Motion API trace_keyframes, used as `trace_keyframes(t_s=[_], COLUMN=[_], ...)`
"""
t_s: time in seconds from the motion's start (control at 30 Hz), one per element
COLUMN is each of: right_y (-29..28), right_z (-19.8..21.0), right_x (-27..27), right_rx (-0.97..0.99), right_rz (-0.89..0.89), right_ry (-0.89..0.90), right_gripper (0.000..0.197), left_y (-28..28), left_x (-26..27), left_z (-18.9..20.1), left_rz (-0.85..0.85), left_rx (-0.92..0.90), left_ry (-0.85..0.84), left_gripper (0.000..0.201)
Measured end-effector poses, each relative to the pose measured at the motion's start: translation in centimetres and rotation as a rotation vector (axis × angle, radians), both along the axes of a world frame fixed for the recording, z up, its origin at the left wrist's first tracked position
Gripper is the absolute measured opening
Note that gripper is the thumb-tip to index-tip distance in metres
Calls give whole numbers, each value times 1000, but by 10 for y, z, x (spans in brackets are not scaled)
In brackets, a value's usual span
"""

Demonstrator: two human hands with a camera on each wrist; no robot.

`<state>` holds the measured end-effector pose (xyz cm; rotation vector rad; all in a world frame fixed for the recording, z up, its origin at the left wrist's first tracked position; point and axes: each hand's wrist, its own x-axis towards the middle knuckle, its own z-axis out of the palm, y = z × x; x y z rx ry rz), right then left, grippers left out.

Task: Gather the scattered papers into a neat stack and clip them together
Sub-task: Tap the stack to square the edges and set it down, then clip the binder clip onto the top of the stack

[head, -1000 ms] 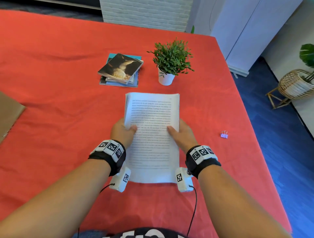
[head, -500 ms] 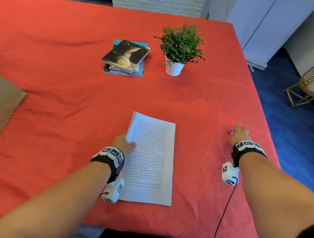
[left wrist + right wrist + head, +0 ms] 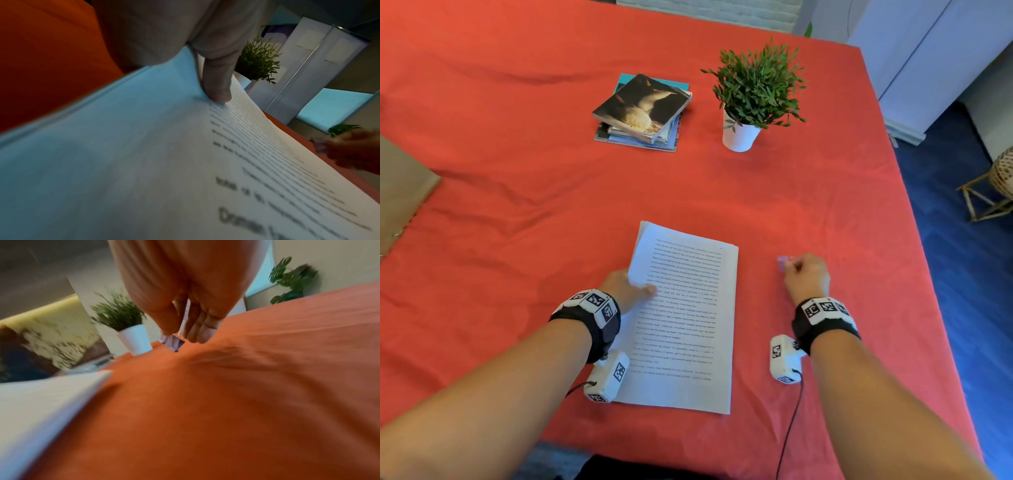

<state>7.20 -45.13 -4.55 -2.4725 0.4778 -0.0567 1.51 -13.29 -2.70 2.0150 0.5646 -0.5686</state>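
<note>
The paper stack (image 3: 683, 318) is lying nearest on the red-covered table (image 3: 517, 192), squared up and turned slightly so its far end is leaning to the left. The left hand (image 3: 628, 289) is gripping the stack's left edge about halfway along: in the left wrist view the thumb (image 3: 218, 81) is pressing down on the top printed sheet while the other fingers are hidden below the edge, which is lifting a little off the cloth. To the right of the stack, apart from it, the right hand (image 3: 806, 277) is pinching a small lilac binder clip (image 3: 782, 263); the right wrist view is showing the thumb and curled fingers (image 3: 197, 331) closing on the clip (image 3: 173, 344), its body pointing down just above the cloth. Whether the clip's mouth is being squeezed apart is too blurred to tell. Farther back, a pile of books (image 3: 643, 113) with a dark photo cover on top is sitting left of centre, and just right of it a small green plant in a white pot (image 3: 741, 135) is standing upright. At the far left edge a brown cardboard piece (image 3: 404, 192) is lying on the cloth.
</note>
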Motion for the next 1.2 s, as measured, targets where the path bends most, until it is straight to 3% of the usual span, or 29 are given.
trace_keyframes(t_s=[0.07,0.13,0.3,0.47,0.73,0.97,1.07,1.2], right_y=[31,60,109,122,126,125,126,125], right_z=[17,35,73,86,94,102,102,97], right_x=[2,6,14,19,24,27,26,30], right_rx=[164,344,602,359,55,25,-22,-57], right_rz=[59,152,378,622,830,953,980,932], right_ry=[-74,-104,-100,-229,-342,-297,-292,-121], right_gripper=[16,20,19,21,17,17,29,33], left_y=[1,3,10,15,18,21,21,20], left_x=[-2,-5,-11,-17,-21,-20,-19,-18], left_z=[1,3,9,14,20,24,25,24], left_rz=[25,24,-22,-4,18,36,60,79], left_rx=[-40,-51,-109,-226,-308,-342,-335,-334], left_ry=[-28,-64,-126,-156,-170,-170,-172,-172], left_gripper=[37,33,32,25,15,13,17,15])
